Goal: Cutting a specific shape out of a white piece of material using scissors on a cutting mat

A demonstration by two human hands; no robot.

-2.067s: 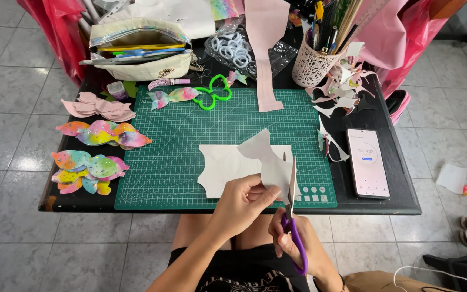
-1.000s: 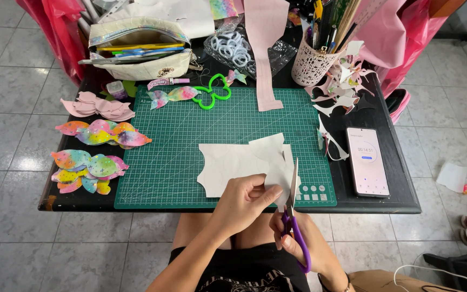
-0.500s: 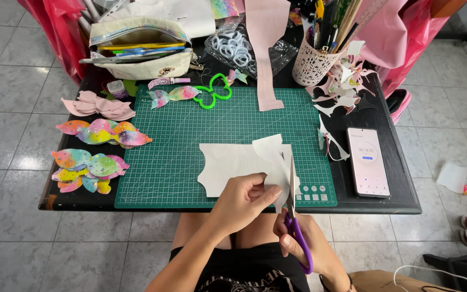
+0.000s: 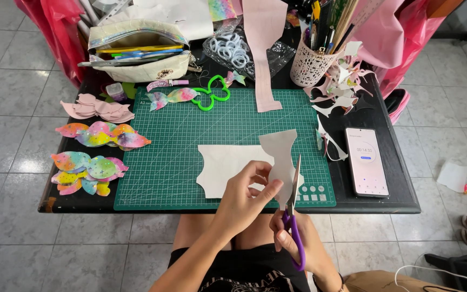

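My left hand [image 4: 244, 197] pinches a pale cream sheet [image 4: 228, 165] and lifts its cut flap [image 4: 280, 157] upright over the green cutting mat [image 4: 174, 151]. Purple-handled scissors [image 4: 294, 216] are gripped in my right hand [image 4: 298, 249] just below the table's front edge. Their blades point up along the flap's right edge. The rest of the sheet lies flat on the mat.
Rainbow bow shapes [image 4: 104, 135] and pink ones [image 4: 95, 108] lie left of the mat. A pencil pouch [image 4: 136, 51], white rings [image 4: 231, 48], a pink strip [image 4: 266, 54] and a pen cup [image 4: 312, 65] stand at the back. A phone [image 4: 367, 161] and paper scraps [image 4: 336, 92] lie right.
The lifted flap has turned from leaning left to standing upright, and the scissors have moved up along its right edge. The sheet shifted slightly on the mat.
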